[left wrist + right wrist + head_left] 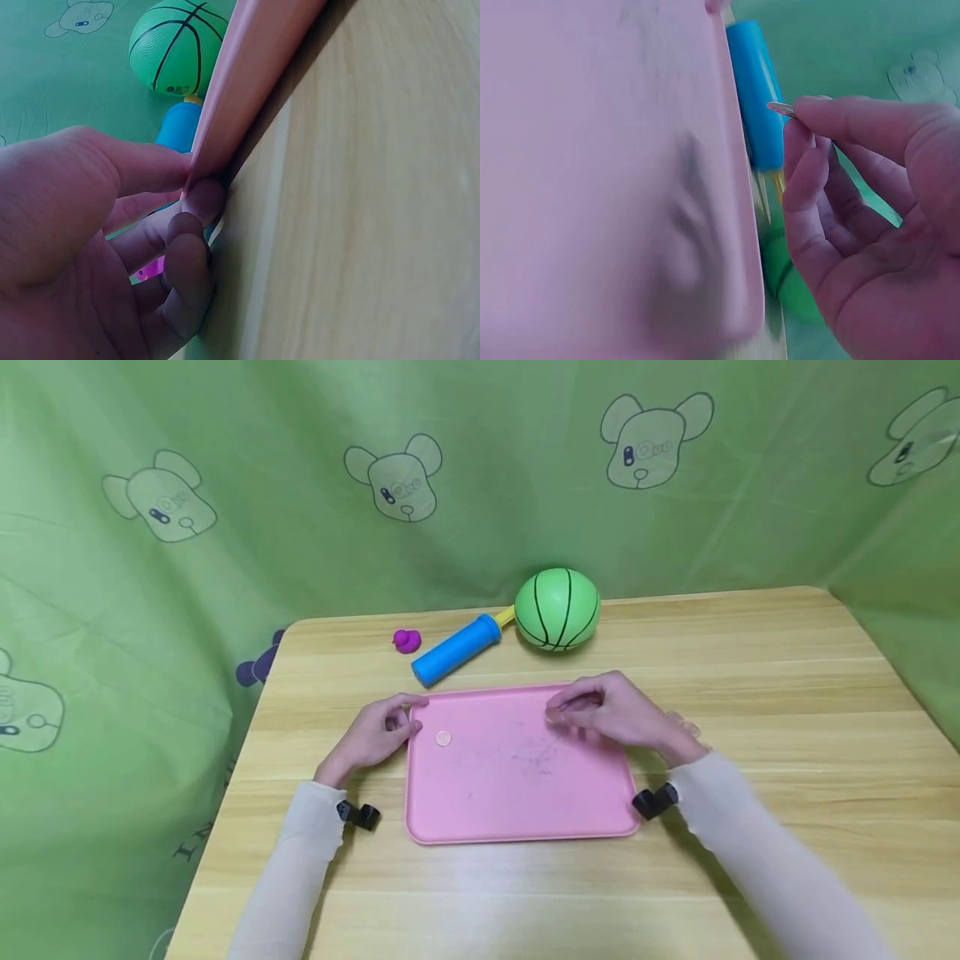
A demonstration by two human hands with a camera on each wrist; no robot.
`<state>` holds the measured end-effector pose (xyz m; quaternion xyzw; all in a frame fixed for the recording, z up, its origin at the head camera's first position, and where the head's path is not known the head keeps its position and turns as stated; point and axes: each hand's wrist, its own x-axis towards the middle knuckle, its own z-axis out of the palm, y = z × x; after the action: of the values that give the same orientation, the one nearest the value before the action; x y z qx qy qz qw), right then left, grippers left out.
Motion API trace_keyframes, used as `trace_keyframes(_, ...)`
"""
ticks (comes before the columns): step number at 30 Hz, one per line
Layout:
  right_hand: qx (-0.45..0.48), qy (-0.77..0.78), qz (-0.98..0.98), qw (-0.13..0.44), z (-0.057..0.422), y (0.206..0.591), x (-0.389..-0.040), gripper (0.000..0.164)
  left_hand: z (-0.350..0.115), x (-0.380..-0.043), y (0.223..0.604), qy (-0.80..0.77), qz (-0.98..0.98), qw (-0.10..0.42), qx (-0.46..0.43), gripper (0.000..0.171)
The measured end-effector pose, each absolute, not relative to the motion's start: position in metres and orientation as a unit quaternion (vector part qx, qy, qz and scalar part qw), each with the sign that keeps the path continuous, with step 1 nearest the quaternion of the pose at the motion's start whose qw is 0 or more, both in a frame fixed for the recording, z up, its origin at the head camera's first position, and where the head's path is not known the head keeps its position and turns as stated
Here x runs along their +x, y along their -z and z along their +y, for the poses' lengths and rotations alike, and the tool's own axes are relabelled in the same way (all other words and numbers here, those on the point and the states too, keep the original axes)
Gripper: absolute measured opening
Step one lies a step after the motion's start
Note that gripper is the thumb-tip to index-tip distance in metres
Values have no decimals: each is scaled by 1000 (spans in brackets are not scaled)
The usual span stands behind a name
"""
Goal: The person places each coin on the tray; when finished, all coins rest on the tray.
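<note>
A pink rectangular tray (pixel 517 810) lies on the wooden table. At its upper left corner, my left hand (pixel 377 732) pinches the rim between thumb and fingers, as the left wrist view also shows. Over the tray's upper right part, my right hand (pixel 618 710) holds a small thin coin (pixel 781 109) between thumb and fingertips, clear of the tray's surface. Another round coin (pixel 443 738) rests flat on the tray near its left side. More coins (pixel 686 725) lie on the table right of the tray, partly hidden behind my right wrist.
Behind the tray lies a blue pump (pixel 457 650) with a yellow end, touching or close to a green ball (pixel 557 610) with black lines. Left of the pump sits a small purple duck (pixel 407 641). A green patterned curtain (pixel 487 485) hangs behind the wooden table (pixel 787 693).
</note>
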<state>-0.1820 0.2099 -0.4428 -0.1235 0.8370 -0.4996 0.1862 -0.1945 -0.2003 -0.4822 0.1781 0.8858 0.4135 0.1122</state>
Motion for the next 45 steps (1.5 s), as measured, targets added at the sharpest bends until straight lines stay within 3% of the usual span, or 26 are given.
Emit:
trace_keyframes(16,-226,458,842,170,102,463,-194,15,-198,-195,482,-409,888,110,177,39)
trace_keyframes(45,-238,361,895,106,72,468,-186,17,-199,-195,483,-409,890,100,177,38)
